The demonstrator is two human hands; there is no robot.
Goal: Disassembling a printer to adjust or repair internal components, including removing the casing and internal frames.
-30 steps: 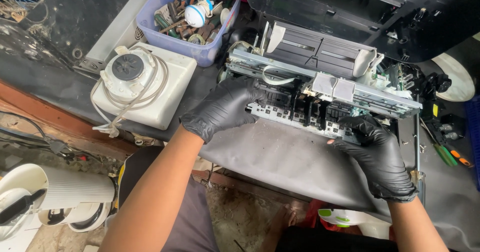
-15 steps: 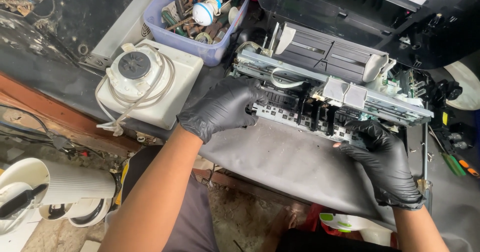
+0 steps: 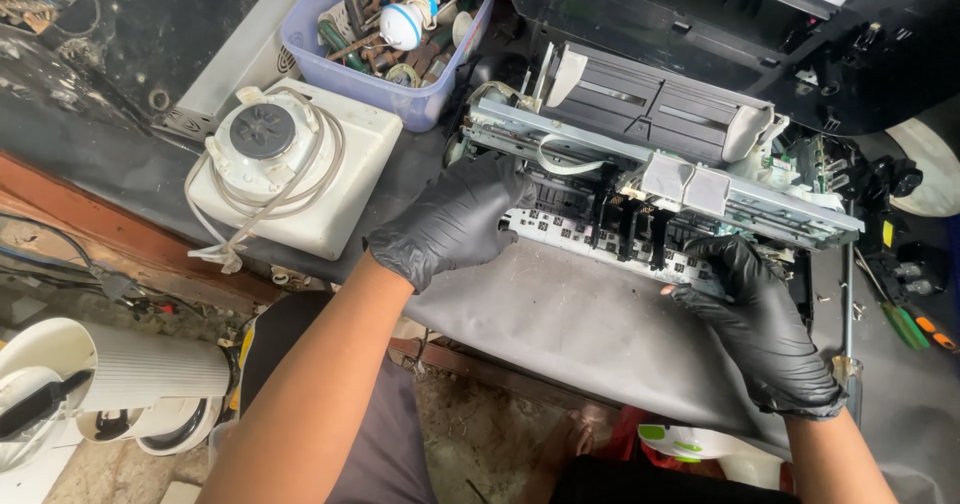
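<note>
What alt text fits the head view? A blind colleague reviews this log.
Two black-gloved hands, left hand and right hand, grip the front of an opened printer mechanism on a workbench, beside a white corded appliance and a blue parts tub.

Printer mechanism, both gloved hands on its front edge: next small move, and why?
Probably a slight lift and pull of the grey stripped printer mechanism toward the body. The left hand and right hand, in black gloves, grip its front edge at each end, and the open black plastic printer housing lies close behind, so only the near side looks free.
</note>
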